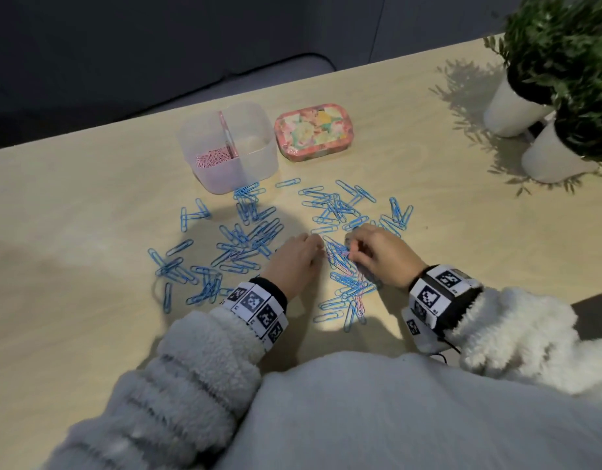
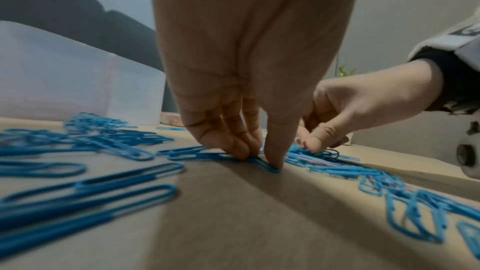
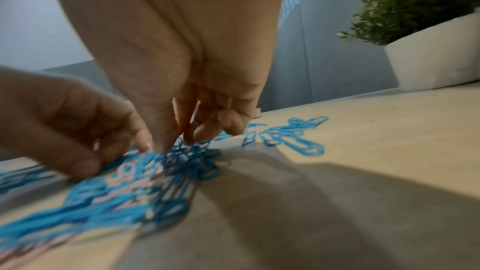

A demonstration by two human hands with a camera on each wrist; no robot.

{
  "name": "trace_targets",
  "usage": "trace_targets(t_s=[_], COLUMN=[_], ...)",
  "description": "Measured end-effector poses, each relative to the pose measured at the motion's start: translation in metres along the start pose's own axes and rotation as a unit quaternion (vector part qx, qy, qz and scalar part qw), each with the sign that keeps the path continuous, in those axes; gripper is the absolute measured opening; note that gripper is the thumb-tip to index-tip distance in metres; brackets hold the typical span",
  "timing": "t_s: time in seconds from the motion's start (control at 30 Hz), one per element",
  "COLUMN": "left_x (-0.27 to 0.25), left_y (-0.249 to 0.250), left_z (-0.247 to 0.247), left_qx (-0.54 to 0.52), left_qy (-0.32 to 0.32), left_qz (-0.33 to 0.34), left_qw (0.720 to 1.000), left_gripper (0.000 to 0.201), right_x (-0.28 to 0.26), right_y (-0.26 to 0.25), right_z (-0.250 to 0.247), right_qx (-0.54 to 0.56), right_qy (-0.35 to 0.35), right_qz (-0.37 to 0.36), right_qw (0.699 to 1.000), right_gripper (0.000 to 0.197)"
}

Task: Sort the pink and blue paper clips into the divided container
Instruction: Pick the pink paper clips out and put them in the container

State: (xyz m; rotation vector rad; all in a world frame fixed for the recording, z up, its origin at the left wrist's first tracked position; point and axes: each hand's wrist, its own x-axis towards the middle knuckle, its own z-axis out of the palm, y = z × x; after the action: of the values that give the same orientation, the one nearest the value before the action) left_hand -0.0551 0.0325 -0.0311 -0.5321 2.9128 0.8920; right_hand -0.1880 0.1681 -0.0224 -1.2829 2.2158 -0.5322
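No words, brands or numbers you can read anywhere, only black-and-white square code markers on your wristbands [image 1: 255,308], print beside them too small to make out

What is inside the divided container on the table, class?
The divided container holds pink paper clips in its left compartment. The right compartment shows no clips, though its frosted wall blurs the bottom.
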Motion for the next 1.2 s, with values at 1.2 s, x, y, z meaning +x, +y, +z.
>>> trace_targets(t_s=[1.2], left_x=[0.024], left_y=[0.011], left_z=[-0.006], left_qx=[-0.116], left_qy=[-0.079], left_qz=[-0.029], left_qw=[0.99], left_gripper=[0.025], right_x=[0.013], right_y=[0.002], right_z=[-0.019], right_qx=[-0.022], right_qy=[0.052], right_qz=[0.1], right_qw=[0.993], right_gripper=[0.0])
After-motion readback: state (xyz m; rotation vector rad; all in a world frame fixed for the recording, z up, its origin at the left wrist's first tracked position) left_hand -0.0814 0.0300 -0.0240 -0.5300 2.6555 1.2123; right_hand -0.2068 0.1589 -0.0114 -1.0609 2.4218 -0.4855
